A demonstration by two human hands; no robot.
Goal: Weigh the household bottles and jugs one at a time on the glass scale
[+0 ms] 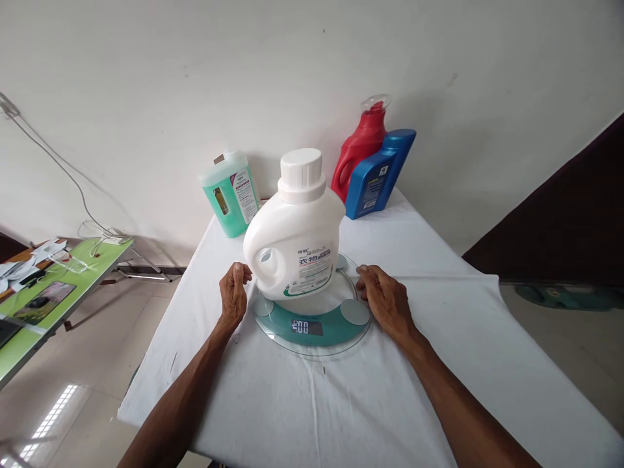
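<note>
Head view, white jug (302,237) between left grip (234,294) and right grip (387,299)

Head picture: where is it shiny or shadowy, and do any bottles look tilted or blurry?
In the head view, striped glare lies on the floor, lower left; there too, soft shadow darkens the wall right of the blue bottle; in the head view, the green bottle and blue bottle lean outward, maybe from lens stretching, while the white bottle looks fairly sharp, tiniest print aside.

white bottle (302,227) hides part of the scale (335,329); left edge crops the green table (104,255).
</note>
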